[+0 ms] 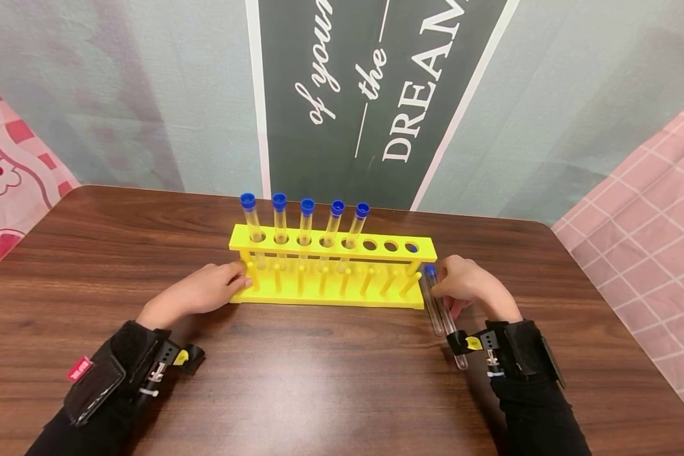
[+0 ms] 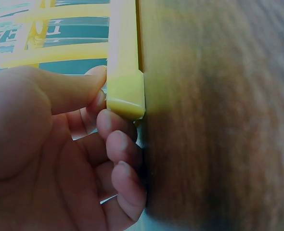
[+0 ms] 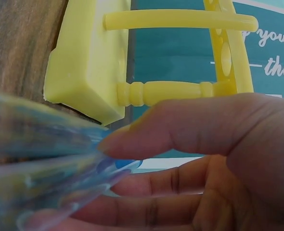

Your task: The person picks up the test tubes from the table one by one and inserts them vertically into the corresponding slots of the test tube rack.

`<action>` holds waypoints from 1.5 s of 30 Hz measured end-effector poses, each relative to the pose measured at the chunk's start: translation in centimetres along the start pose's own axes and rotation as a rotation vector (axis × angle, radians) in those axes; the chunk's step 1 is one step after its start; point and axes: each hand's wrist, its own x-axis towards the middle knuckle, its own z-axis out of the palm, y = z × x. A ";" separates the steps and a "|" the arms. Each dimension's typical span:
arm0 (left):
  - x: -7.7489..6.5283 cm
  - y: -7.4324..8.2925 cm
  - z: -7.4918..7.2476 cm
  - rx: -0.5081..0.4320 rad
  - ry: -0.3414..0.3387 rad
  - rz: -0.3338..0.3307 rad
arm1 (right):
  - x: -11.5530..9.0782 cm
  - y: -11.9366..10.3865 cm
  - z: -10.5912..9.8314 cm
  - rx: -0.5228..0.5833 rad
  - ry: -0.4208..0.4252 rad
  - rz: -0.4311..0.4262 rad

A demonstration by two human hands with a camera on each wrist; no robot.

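A yellow test tube rack (image 1: 330, 297) stands on the table, with several blue-capped clear test tubes (image 1: 306, 218) upright or leaning in its left holes. My left hand (image 1: 213, 288) grips the rack's left end, thumb above the base (image 2: 125, 91) and fingers curled at its edge. Beyond the rack's right end, my right hand (image 1: 462, 282) pinches a clear test tube (image 1: 450, 326) near its top. A second blue-capped tube (image 1: 432, 304) lies alongside it, next to the rack. In the right wrist view, the thumb (image 3: 147, 130) presses near the blue cap, and the tubes are blurred.
Three holes at the rack's right (image 1: 391, 246) hold no tube; a blue patch shows through the last one. Pegs (image 1: 323, 282) line the rack's front. Behind the brown wooden table (image 1: 296, 380) hangs a printed cloth (image 1: 205, 95), with pink cloth (image 1: 655, 253) at the right.
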 end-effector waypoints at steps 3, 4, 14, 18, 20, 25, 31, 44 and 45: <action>0.0 0.1 0.0 -0.003 -0.001 0.000 | -0.1 0.1 -0.1 0.005 -0.005 -0.002; 0.0 0.1 0.0 -0.005 -0.002 -0.001 | -0.1 0.1 -0.1 0.010 -0.007 -0.001; -0.1 0.1 0.1 -0.006 -0.012 -0.015 | -0.4 0.3 -0.4 0.059 0.002 -0.005; -0.1 0.1 0.1 -0.007 -0.013 -0.012 | -0.6 0.4 -0.6 0.070 0.007 -0.007; -0.1 0.0 0.1 -0.007 -0.013 -0.008 | -0.6 0.4 -0.6 0.077 0.013 -0.004; -0.1 0.0 0.1 -0.005 -0.009 0.002 | -0.8 0.3 -0.8 0.082 0.029 -0.010; -0.1 0.0 0.1 -0.010 -0.013 -0.002 | -1.2 0.3 -1.2 0.075 0.046 -0.023; 0.0 -0.1 0.0 -0.009 -0.009 0.010 | -2.4 0.1 -1.9 0.111 0.067 -0.079; 0.0 0.0 0.0 -0.011 -0.009 0.009 | -2.5 0.0 -2.0 0.111 0.070 -0.087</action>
